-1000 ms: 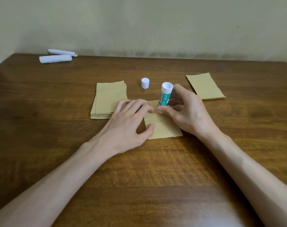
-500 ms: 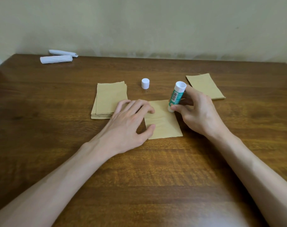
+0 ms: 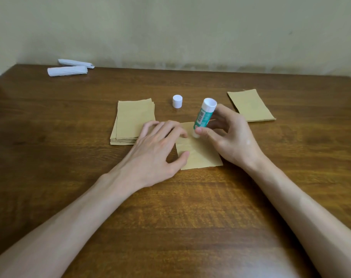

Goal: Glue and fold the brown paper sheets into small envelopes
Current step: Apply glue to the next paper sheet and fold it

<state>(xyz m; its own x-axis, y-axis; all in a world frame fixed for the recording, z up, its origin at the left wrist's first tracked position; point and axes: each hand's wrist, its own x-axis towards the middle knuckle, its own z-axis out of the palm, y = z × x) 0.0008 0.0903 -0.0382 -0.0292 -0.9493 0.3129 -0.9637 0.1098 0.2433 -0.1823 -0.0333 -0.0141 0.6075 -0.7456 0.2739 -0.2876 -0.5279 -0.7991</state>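
R hand (image 3: 230, 139) pinches glue stick (image 3: 203, 117) tip-down on sheet (image 3: 200, 155), L hand (image 3: 156, 149) fingers spread flat pinning it; weak hold & sheet could skid, smearing table (image 3: 190, 217).

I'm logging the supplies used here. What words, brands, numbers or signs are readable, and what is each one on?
Nothing here can be quoted.
Glue stick: green label with a barcode-like patch and small print, too blurred to read.
White cap: no writing visible.
Stack of brown sheets, single brown sheet, brown pile at right: no writing visible.
White rolls: no writing visible.
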